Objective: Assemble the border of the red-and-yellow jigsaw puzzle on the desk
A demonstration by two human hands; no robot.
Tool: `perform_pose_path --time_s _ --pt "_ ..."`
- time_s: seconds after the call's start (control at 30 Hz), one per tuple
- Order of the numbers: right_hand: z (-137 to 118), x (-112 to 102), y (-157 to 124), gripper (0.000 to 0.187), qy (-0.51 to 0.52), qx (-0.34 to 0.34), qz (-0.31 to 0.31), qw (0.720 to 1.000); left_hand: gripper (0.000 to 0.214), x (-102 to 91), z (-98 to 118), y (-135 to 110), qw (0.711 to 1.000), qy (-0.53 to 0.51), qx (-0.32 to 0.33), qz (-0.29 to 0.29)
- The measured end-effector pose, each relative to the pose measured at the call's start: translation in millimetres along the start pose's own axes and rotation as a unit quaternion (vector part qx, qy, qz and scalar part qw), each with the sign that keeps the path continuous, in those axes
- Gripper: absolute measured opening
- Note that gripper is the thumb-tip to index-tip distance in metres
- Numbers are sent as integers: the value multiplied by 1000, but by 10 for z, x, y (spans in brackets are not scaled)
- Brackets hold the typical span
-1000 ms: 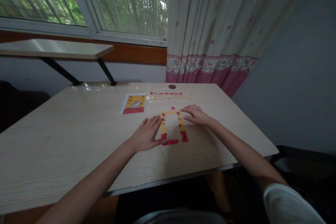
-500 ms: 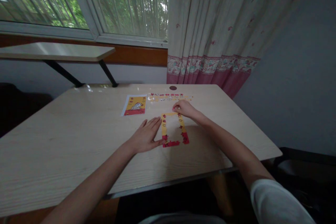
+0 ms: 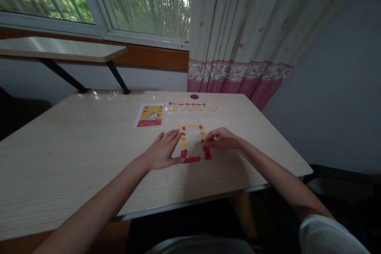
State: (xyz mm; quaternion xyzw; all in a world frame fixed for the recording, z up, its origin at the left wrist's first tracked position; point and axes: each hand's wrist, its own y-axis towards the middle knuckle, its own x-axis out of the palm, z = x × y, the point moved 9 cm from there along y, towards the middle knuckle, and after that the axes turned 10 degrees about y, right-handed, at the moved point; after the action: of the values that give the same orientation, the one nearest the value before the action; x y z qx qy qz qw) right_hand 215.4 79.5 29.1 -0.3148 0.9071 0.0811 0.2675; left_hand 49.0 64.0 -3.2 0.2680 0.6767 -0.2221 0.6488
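On the table lies a rectangular border of joined jigsaw puzzle pieces [image 3: 192, 126], yellow at the top and red at the bottom, with bare tabletop inside it. A narrow break shows in its bottom edge near the right corner. My left hand [image 3: 162, 151] rests flat along the border's left side, fingers spread, thumb at the lower left corner. My right hand [image 3: 223, 139] is at the border's right side, its fingers pinched just over the red part. A small red puzzle piece seems to be in that pinch, mostly hidden by the fingers.
Behind the border, loose puzzle pieces [image 3: 190, 107] lie in rows, red ones at the back. A picture sheet [image 3: 150, 115] of a white animal on yellow and red lies to their left. A raised shelf [image 3: 65, 49] stands at the back left, and a curtain [image 3: 238, 47] hangs behind the table.
My right hand has moved from above the border's top edge down to its right side, near the red pieces. My left hand stays on the left side. The view has shifted slightly.
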Motion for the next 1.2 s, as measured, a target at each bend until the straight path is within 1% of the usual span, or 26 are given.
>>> perform_pose_path --time_s 0.07,0.17,0.27,0.33,0.43,0.6,0.7,0.83,0.97,1.03,1.1,1.2 --pt "-77 153 -84 16 -5 -21 -29 999 87 -1 -1 -3 1000 2 1 0" --pt "-129 310 -97 15 -31 -45 -50 997 89 -8 1 -8 1000 2 3 -4" --pt "-99 396 -61 17 -60 -51 -66 995 90 -22 8 -10 1000 3 0 -9" --pt "-70 414 -47 17 -71 -53 -70 994 90 -29 9 -9 1000 5 -3 -11" --pt "-53 402 -50 13 -77 -57 -63 993 89 -36 13 -8 1000 4 -2 -6" --pt "-99 378 -74 8 -69 -66 -53 994 91 -19 13 -9 1000 3 3 -10" --pt "-93 366 -78 5 -62 -49 -44 996 92 -1 8 -8 1000 8 1 -16" --pt "-45 375 -71 6 -58 -29 -31 997 91 -9 10 -6 1000 7 1 -10" --pt "-51 400 -78 5 -66 -46 -36 996 92 -6 15 -9 1000 -6 6 -6" --pt "-54 351 -99 6 -68 -47 -24 996 92 -4 8 -9 1000 -10 6 -3" --pt "-70 242 -137 8 -65 -57 8 996 91 -7 1 -9 1000 -14 5 1" --pt "-129 87 -211 12 -68 -100 58 991 89 -14 -1 -8 1000 -19 5 1"
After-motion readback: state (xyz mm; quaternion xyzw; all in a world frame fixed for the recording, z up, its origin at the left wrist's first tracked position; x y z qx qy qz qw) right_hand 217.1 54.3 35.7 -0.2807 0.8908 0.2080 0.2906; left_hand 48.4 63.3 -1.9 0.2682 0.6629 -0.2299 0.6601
